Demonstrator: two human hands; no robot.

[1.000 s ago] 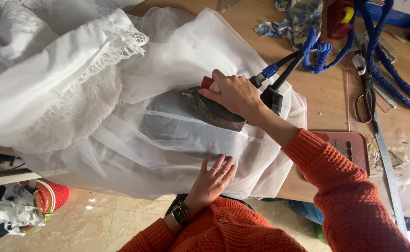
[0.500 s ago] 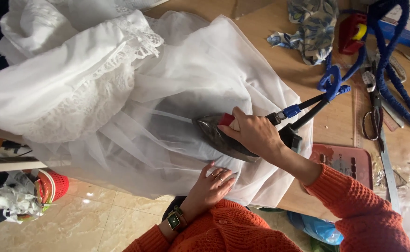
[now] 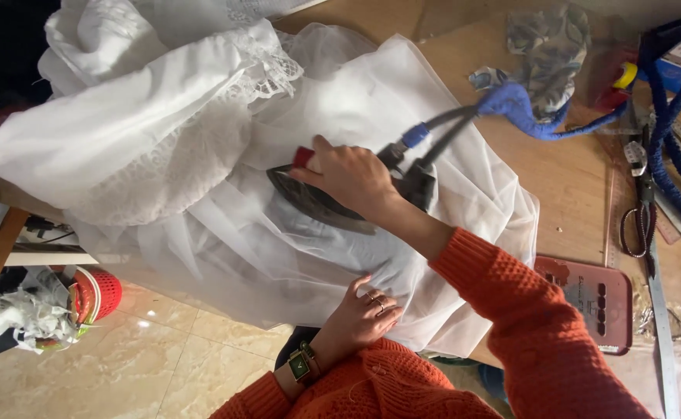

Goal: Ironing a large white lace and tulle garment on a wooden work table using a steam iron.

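A large white sheer fabric (image 3: 371,101) with lace trim lies spread and bunched over a wooden table (image 3: 573,186). My right hand (image 3: 348,174) is closed around the handle of a dark clothes iron (image 3: 317,203) whose soleplate rests flat on the fabric. A blue braided cord (image 3: 526,109) runs from the iron's back toward the right. My left hand (image 3: 363,314) lies flat with fingers spread on the fabric's near edge, just below the iron. It wears rings and a wristwatch. Both arms are in orange knit sleeves.
Scissors (image 3: 639,225), a metal ruler (image 3: 662,326) and a pink plastic stencil (image 3: 596,299) lie on the table at right. Patterned cloth scraps (image 3: 546,43) sit at the back. On the tiled floor at left are a red basket (image 3: 96,295) and white rags.
My right hand has slid the iron toward the left across the fabric. My left hand has stayed pressed on the near edge. The view has shifted.
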